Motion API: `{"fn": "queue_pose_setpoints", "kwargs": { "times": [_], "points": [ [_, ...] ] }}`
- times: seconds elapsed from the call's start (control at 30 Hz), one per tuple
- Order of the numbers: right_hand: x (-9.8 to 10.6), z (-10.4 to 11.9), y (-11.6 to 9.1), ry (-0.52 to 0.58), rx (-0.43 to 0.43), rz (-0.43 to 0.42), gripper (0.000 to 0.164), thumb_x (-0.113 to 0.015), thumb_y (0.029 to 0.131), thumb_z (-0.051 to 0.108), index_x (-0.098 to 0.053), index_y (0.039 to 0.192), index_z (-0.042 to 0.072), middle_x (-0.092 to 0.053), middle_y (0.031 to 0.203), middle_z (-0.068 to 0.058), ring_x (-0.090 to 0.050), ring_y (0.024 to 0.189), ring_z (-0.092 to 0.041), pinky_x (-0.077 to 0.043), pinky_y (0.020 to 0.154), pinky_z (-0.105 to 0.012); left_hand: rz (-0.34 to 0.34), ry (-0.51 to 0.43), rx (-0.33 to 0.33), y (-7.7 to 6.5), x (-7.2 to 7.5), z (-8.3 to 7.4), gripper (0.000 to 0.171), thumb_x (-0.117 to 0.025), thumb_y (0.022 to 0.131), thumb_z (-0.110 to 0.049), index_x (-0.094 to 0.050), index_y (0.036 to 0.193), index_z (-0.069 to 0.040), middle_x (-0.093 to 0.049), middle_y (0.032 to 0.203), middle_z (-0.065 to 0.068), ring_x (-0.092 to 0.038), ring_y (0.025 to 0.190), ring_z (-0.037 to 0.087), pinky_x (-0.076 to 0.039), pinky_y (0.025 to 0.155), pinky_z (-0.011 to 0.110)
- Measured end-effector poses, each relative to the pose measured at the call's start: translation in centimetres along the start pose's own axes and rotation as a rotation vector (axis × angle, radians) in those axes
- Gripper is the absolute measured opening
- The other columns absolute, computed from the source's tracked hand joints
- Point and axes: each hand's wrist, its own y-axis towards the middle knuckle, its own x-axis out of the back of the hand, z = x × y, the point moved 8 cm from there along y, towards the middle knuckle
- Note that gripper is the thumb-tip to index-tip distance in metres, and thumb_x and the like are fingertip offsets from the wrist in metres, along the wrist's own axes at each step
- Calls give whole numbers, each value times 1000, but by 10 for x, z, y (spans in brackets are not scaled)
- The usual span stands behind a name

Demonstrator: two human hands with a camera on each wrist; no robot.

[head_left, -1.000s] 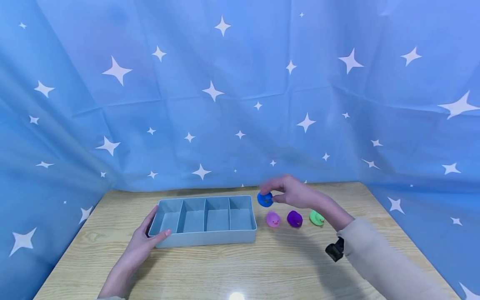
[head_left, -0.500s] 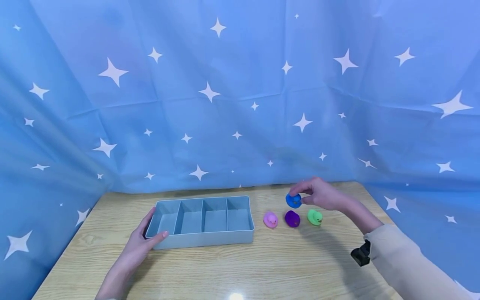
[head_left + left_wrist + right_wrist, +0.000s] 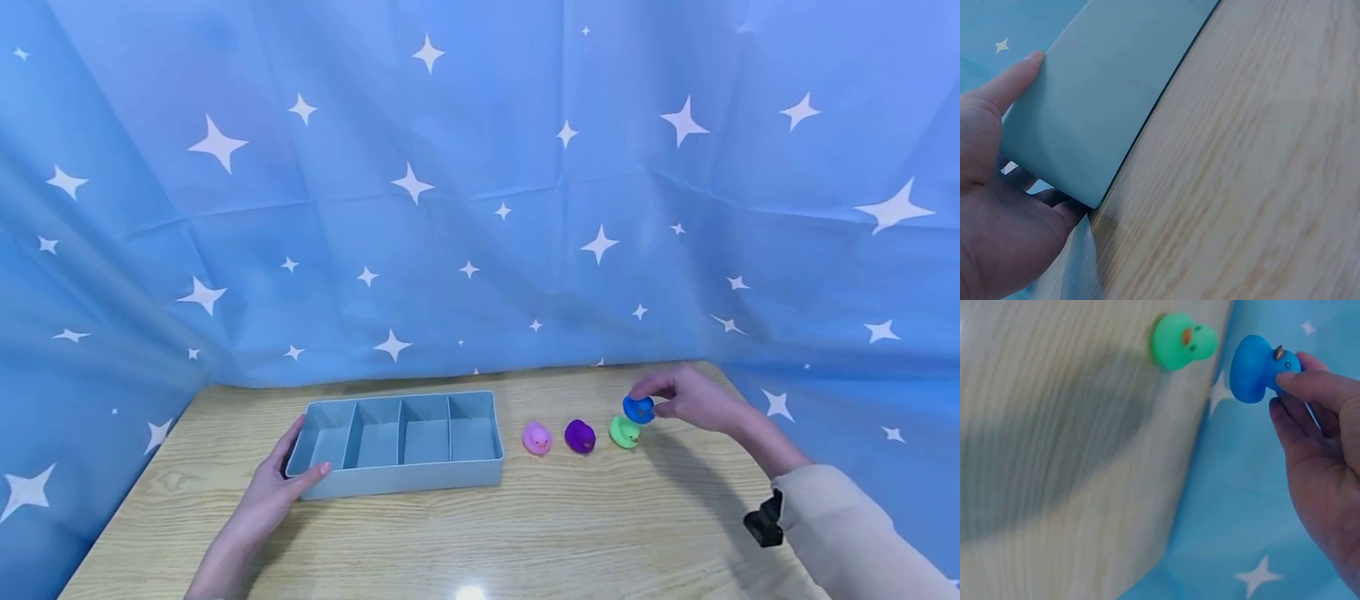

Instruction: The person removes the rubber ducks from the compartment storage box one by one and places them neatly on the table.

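My right hand (image 3: pixel 693 400) pinches a blue rubber duck (image 3: pixel 638 409) by its head, between thumb and fingers. In the right wrist view the blue duck (image 3: pixel 1252 370) hangs above the table, beside a green rubber duck (image 3: pixel 1175 342). My left hand (image 3: pixel 276 483) grips the left end of a grey-blue divided box (image 3: pixel 405 477), its thumb on the front wall and the fingers round the end. In the left wrist view the box's front wall (image 3: pixel 1104 94) fills the upper part. A purple duck (image 3: pixel 580 437) and a pink duck (image 3: pixel 537 438) stand on the table between box and green duck.
The box has several compartments in a row, with bare floors. Wood-grain table (image 3: pixel 525 533) lies beneath everything. A blue curtain with white stars (image 3: pixel 480 183) encloses the back and sides. A black device (image 3: pixel 765 521) sits at the right wrist.
My right hand has carried the blue duck rightward, from beside the box, past the pink and purple ducks to just behind the green one. The left hand keeps its grip on the box.
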Motion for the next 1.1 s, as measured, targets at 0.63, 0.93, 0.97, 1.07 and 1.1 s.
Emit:
{"fn": "queue_pose_setpoints", "kwargs": {
  "times": [0.63, 0.93, 0.97, 1.07, 1.1],
  "points": [
    [-9, -59, -19, 94, -96, 20, 34, -69, 76, -19, -76, 107, -7, -73, 111, -22, -64, 113, -50, -56, 90, -49, 12, -15, -11, -3, 0, -3, 96, -70, 100, -29, -1, 167, -22, -2, 170, 20, -8, 153, 47, -22, 118, 61],
    [-14, -69, -20, 58, -139, 39, 38, -66, 74, -22, -77, 106, -4, -71, 114, -23, -62, 114, -52, -57, 88, -48, -3, -18, -37, -1, 0, -3, 97, -70, 99, -25, -2, 167, -21, -4, 170, 22, -10, 152, 48, -19, 119, 61],
    [-14, -69, -19, 54, -138, 39, 38, -66, 74, -23, -77, 106, -4, -71, 114, -23, -62, 114, -52, -57, 88, -48, -4, -15, -37, -1, 0, -3, 97, -70, 99, -25, -2, 167, -20, -4, 170, 22, -10, 152, 48, -19, 119, 61],
    [-15, -69, -18, 36, -121, 39, 40, -65, 74, -23, -78, 105, -2, -72, 113, -22, -62, 114, -52, -57, 89, -50, 1, -11, -27, -2, 0, -2, 97, -71, 99, -25, -1, 167, -21, -3, 170, 22, -10, 152, 48, -19, 119, 61],
    [-15, -69, -18, 32, -114, 37, 40, -65, 74, -23, -78, 104, -1, -72, 112, -22, -63, 113, -52, -56, 89, -51, -2, -8, -27, -2, 0, -2, 97, -70, 99, -26, -1, 167, -21, -4, 170, 22, -10, 152, 48, -20, 118, 61]
  ]
}}
